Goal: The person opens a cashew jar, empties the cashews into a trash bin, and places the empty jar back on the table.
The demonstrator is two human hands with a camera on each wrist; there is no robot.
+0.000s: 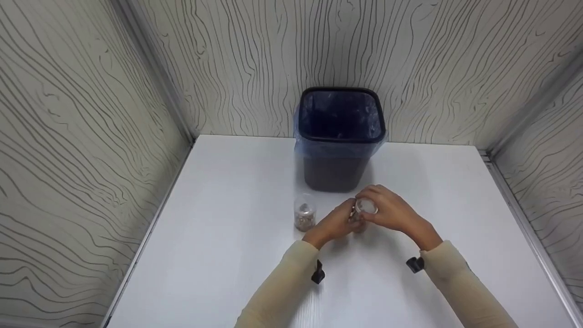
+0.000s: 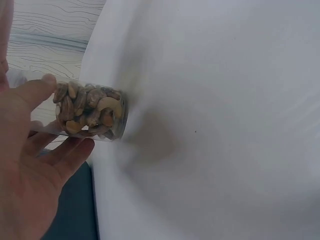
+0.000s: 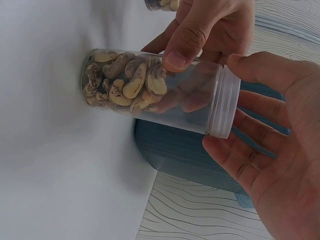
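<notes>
My left hand point(image 1: 336, 223) grips the body of a clear plastic jar point(image 3: 187, 102) partly filled with nuts point(image 3: 132, 80), some of them curved like cashews. The jar is held up over the white table, its base downward. Around the rim of its translucent screw lid point(image 3: 225, 102), the fingertips and thumb of my right hand point(image 1: 394, 212) pinch from both sides. The lid sits on the jar's mouth. In the left wrist view the nuts point(image 2: 90, 107) lie at the base end, and the lid end is out of sight behind my hand.
A second clear jar point(image 1: 304, 217) with nuts at its bottom stands on the white table point(image 1: 227, 218), left of my hands. Beyond them is a dark bin point(image 1: 334, 171) lined with a blue bag point(image 1: 307, 148). Wood-patterned panels point(image 1: 246, 68) enclose the table at the back and sides.
</notes>
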